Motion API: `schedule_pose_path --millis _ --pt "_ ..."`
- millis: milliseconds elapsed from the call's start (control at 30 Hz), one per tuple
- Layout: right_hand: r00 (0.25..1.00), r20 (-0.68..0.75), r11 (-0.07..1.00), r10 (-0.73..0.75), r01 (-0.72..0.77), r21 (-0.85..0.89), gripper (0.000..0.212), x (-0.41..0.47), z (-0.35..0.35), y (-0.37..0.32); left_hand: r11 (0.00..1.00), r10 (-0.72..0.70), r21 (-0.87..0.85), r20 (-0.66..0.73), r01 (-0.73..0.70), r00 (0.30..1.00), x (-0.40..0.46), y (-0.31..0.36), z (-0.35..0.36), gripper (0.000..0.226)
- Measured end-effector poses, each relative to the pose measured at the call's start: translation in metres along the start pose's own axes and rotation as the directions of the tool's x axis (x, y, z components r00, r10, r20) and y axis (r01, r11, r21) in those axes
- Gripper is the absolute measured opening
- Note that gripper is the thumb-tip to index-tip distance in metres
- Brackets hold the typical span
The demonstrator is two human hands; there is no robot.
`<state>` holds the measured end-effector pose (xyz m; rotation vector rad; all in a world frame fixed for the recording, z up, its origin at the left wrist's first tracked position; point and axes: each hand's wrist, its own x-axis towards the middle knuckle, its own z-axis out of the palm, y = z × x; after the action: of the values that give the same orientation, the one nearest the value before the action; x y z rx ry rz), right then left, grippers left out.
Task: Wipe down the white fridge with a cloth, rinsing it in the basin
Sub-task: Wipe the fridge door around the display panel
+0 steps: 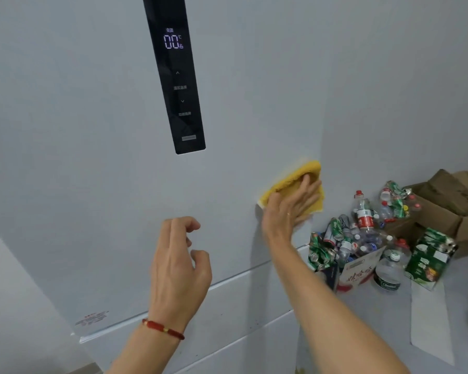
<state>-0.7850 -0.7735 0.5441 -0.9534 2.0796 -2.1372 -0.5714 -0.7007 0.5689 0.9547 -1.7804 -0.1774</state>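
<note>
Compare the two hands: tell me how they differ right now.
The right hand presses the yellow cloth flat against the fridge door with straight fingers; the left hand hangs loosely curled and holds nothing. The left wrist wears a red bracelet; the right wrist is bare. Both reach toward the door.

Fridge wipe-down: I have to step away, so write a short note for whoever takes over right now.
Right hand: flat, straight fingers pressing the yellow cloth against the fridge door, at its right edge, below the black control panel.
Left hand: loosely curled, holding nothing, in front of the door.
Done: cannot tell how much is already wiped.
Left: the lower drawer fronts look untouched. The basin is out of view. Bottles and cans sit to the right.
</note>
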Motion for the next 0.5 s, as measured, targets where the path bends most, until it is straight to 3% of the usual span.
schedule_pose_path --millis 33,67,133,167,267,333,367,400,433,500 --pt "0.998 -0.017 0.997 0.067 -0.067 0.024 0.085 -0.015 0.012 -0.015 1.000 0.017 0.008 -0.006 -0.017 1.000 -0.002 -0.001 -0.009 0.047" --pt "0.999 -0.012 1.000 0.030 -0.030 0.004 0.084 -0.031 0.023 -0.032 1.000 0.025 0.006 -0.020 -0.025 0.999 -0.002 -0.001 -0.018 0.046" --pt "0.967 0.062 0.964 -0.247 0.252 -0.084 0.081 -0.071 0.044 -0.057 0.999 0.038 0.006 -0.059 -0.038 0.998 0.001 -0.007 -0.033 0.041" --pt "0.906 0.128 0.898 -0.403 0.418 -0.136 0.080 -0.092 0.052 -0.062 0.999 0.046 0.017 -0.081 -0.044 0.996 0.003 -0.012 -0.037 0.036" --pt "0.618 0.371 0.591 -0.693 0.782 -0.199 0.072 -0.139 0.062 -0.044 0.997 0.023 0.073 -0.102 -0.015 0.995 0.006 -0.037 -0.036 0.026" --pt "0.373 0.432 0.329 -0.821 0.928 -0.176 0.060 -0.130 0.051 -0.010 0.994 0.020 0.112 -0.076 -0.011 0.997 -0.001 -0.050 -0.031 0.029" --pt "0.306 0.455 0.251 -0.836 0.951 -0.179 0.057 -0.114 0.042 0.011 0.991 0.030 0.134 -0.058 -0.022 0.998 -0.006 -0.053 -0.030 0.033" --pt "0.303 0.480 0.232 -0.824 0.951 -0.203 0.060 -0.094 0.030 0.032 0.987 0.044 0.156 -0.043 -0.037 0.998 -0.012 -0.056 -0.031 0.038" --pt "0.387 0.482 0.299 -0.786 0.921 -0.251 0.066 -0.074 0.016 0.055 0.984 0.061 0.171 -0.035 -0.054 0.998 -0.019 -0.058 -0.033 0.040" --pt "0.673 0.391 0.575 -0.628 0.740 -0.348 0.077 -0.042 -0.012 0.095 0.980 0.065 0.189 -0.045 -0.055 0.997 -0.028 -0.065 -0.044 0.040"
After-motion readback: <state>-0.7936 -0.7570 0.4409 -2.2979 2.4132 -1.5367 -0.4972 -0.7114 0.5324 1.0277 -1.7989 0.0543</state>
